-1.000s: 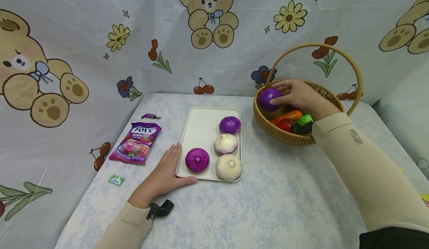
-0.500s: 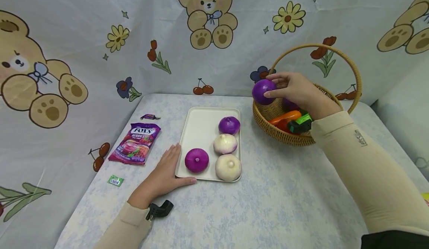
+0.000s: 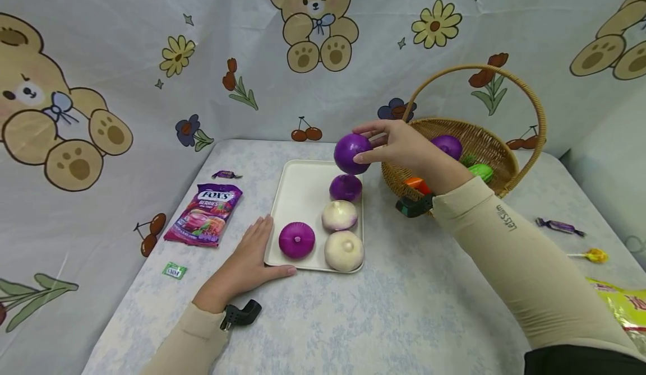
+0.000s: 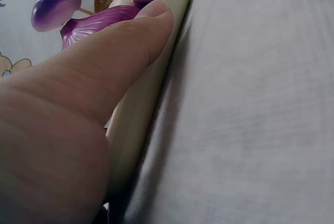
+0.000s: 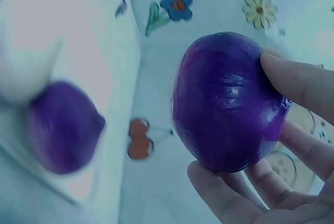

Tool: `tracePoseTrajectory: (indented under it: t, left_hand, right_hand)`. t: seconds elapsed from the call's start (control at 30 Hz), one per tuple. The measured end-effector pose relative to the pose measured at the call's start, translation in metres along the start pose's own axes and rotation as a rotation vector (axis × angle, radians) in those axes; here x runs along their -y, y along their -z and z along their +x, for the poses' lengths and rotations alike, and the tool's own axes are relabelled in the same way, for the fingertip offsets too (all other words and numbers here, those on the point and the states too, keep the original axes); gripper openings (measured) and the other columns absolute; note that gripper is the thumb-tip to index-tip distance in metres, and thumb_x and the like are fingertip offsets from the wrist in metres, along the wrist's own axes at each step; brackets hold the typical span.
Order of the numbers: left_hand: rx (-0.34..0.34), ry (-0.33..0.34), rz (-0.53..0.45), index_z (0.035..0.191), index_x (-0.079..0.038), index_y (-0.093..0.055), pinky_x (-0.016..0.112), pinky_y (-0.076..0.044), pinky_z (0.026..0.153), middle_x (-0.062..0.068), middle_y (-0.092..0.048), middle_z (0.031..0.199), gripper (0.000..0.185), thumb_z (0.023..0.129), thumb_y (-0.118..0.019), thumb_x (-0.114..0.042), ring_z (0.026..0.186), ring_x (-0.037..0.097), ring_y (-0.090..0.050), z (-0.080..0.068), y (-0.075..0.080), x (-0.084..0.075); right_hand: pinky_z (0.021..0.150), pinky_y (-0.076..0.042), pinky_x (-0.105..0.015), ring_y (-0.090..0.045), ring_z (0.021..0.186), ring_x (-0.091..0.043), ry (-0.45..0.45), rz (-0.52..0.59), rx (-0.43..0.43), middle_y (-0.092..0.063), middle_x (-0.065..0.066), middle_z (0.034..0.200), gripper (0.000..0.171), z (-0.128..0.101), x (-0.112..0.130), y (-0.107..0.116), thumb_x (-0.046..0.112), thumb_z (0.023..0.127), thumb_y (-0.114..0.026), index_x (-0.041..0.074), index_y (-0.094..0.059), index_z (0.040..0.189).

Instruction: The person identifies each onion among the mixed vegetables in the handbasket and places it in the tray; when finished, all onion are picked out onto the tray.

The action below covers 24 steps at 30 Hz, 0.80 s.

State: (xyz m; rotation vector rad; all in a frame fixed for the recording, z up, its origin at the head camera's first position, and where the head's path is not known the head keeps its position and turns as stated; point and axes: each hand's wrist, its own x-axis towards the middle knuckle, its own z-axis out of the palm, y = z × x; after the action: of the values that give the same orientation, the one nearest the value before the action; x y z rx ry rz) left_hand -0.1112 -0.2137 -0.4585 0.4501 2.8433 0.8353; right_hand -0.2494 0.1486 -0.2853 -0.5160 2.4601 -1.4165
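Note:
My right hand (image 3: 398,146) grips a purple onion (image 3: 349,153) between thumb and fingers, above the far right corner of the white tray (image 3: 303,187). In the right wrist view this onion (image 5: 229,101) shows whole, thumb on one side and fingers beneath. My left hand (image 3: 247,260) lies with straight fingers along the tray's near left corner; its thumb (image 4: 120,46) touches the rim. On the tray's right side stand another purple onion (image 3: 345,188), a white-and-purple onion (image 3: 340,216) and a white onion (image 3: 344,251) in a row. A magenta onion (image 3: 296,240) sits near left.
A wicker basket (image 3: 487,134) with a tall handle stands at right, holding a purple onion (image 3: 448,146), a carrot (image 3: 416,184) and green vegetables. A Fox's candy bag (image 3: 206,214) and small sweets lie left. A lollipop (image 3: 595,255) and yellow bag (image 3: 621,308) lie right.
My right hand has lifted the purple onion out of the basket and carried it left to above the tray's far right corner. My left hand has stayed in place.

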Motion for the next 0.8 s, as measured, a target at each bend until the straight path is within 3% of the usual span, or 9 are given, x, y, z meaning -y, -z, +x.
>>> tracePoseTrajectory:
  t: [0.27,0.5,0.8]
  left_hand:
    - [-0.002,0.009,-0.001,0.169,-0.003,-0.011,0.052,-0.008,0.126,0.012,-0.010,0.174,0.140,0.074,-0.074,-0.085,0.159,0.029,0.000,-0.001,0.001,0.000]
    - [0.005,0.014,0.005,0.169,-0.003,-0.011,0.053,-0.008,0.126,0.012,-0.010,0.175,0.140,0.074,-0.073,-0.085,0.159,0.029,0.000,0.000,0.001,-0.001]
    - [0.011,0.016,0.018,0.169,-0.003,-0.011,0.055,-0.010,0.125,0.011,-0.009,0.175,0.140,0.074,-0.071,-0.087,0.159,0.030,0.000,0.001,0.001,0.001]
  right_hand:
    - [0.101,-0.054,-0.053,-0.061,0.124,-0.036,0.075,-0.029,0.082,-0.061,-0.014,0.138,0.062,0.017,-0.001,-0.044,0.019,0.090,-0.088,0.010,-0.063,0.146]
    - [0.099,-0.055,-0.050,-0.062,0.122,-0.033,0.081,-0.033,0.117,-0.064,-0.010,0.135,0.061,0.027,-0.004,-0.080,0.021,0.088,-0.090,0.013,-0.066,0.143]
    - [0.093,-0.058,-0.040,-0.065,0.120,-0.033,0.118,-0.105,0.174,-0.067,-0.009,0.129,0.059,0.033,-0.012,-0.109,0.020,0.088,-0.090,0.009,-0.067,0.141]
